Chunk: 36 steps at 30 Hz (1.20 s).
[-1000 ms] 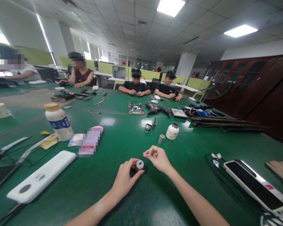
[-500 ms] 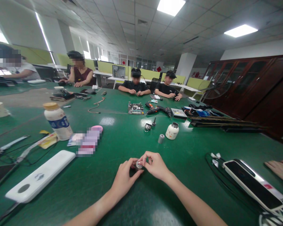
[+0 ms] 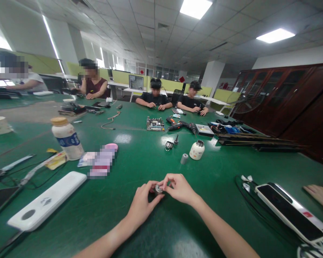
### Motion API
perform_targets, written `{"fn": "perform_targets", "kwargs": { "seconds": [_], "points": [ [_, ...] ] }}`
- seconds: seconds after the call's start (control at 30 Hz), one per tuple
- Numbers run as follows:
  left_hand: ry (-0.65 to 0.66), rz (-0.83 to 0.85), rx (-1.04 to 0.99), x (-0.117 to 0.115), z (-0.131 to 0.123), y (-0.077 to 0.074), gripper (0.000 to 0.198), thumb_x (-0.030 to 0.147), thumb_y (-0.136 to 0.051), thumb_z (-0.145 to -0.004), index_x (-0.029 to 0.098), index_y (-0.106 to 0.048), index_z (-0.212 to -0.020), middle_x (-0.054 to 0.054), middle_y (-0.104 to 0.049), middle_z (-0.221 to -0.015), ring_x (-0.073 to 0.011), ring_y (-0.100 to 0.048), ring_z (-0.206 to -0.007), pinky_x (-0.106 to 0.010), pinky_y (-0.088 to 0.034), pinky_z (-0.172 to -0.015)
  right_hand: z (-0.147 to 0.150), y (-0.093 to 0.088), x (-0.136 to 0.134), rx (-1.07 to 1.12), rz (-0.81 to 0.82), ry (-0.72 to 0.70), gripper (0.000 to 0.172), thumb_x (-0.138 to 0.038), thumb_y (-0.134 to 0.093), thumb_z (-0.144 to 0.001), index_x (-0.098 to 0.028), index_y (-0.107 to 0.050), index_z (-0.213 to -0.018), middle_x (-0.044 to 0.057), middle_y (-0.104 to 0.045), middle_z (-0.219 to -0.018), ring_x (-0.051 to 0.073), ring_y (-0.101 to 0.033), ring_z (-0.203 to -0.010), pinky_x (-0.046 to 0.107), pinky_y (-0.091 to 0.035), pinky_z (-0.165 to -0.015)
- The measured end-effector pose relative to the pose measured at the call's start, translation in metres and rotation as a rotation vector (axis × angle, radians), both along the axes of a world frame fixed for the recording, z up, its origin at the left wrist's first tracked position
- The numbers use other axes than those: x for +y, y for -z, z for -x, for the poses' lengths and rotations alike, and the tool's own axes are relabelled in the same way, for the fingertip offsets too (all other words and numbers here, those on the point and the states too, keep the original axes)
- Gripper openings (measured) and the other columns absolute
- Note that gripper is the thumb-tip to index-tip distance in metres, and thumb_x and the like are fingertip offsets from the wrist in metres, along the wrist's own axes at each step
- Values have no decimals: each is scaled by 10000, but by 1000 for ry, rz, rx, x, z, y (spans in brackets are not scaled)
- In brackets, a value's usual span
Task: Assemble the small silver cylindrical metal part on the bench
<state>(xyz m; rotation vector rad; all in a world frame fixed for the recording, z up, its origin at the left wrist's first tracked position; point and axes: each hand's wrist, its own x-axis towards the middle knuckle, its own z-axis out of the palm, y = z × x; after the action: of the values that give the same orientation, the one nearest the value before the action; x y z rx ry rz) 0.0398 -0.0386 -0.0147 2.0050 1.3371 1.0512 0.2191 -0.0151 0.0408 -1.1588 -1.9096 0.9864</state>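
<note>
My left hand (image 3: 142,202) is closed around a small silver cylindrical metal part (image 3: 158,189), held just above the green table (image 3: 140,161). My right hand (image 3: 179,188) pinches the top of that same part with thumb and fingertips. Both hands meet near the table's front edge. Beyond them stand a small grey metal cylinder (image 3: 184,158), a white round jar (image 3: 197,150) and a small metal fitting (image 3: 169,145).
A white bottle (image 3: 66,138) with a blue label, a long white device (image 3: 46,202) and cables lie at the left. A phone (image 3: 289,211) and another person's hand (image 3: 321,193) are at the right. A circuit board (image 3: 155,124), a drill (image 3: 181,125) and several seated people are farther back.
My right hand, apart from the part a second ago, has come left and closed its fingertips on the top of it. My left hand has kept its hold.
</note>
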Motion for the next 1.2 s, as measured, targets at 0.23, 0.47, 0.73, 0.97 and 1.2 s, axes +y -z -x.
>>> {"fn": "perform_targets", "kwargs": {
  "seconds": [0.23,0.47,0.73,0.97,1.2],
  "points": [
    [8,-2,10,1,0,0,259,351,-684,-821,255,-638,-1056,-14,-722,-953,-209,-662,-852,-351,-486,-803,6,10,-1,111,-49,23,168,-94,-595,-778,-203,-598,-651,15,-754,-826,156,-668,-733,240,-460,-645],
    [-10,4,10,0,-1,-2,279,345,-699,-806,256,-629,-1060,-7,-720,-947,-211,-656,-850,-354,-481,-800,-1,10,10,193,-95,150,157,-148,-608,-792,-199,-547,-656,37,-761,-848,155,-682,-703,232,-468,-591],
    [-19,18,7,0,0,-1,282,365,-689,-805,257,-634,-1059,-10,-720,-943,-210,-657,-848,-351,-483,-799,-20,57,36,37,-68,198,150,-250,-654,-794,-222,-586,-663,45,-764,-824,228,-733,-851,349,-535,-780],
    [-11,24,3,0,0,-2,287,361,-692,-803,255,-632,-1064,-15,-719,-950,-214,-654,-852,-355,-482,-803,-21,59,37,32,-71,181,177,-306,-683,-792,-216,-607,-659,51,-765,-826,229,-728,-832,332,-527,-739],
    [-5,37,10,0,0,-2,288,363,-676,-816,258,-628,-1080,-21,-719,-964,-221,-650,-872,-366,-479,-817,-5,18,20,243,-22,136,308,-360,-750,-751,-183,-540,-612,61,-761,-821,58,-371,-420,207,-249,-422]
  ]
}}
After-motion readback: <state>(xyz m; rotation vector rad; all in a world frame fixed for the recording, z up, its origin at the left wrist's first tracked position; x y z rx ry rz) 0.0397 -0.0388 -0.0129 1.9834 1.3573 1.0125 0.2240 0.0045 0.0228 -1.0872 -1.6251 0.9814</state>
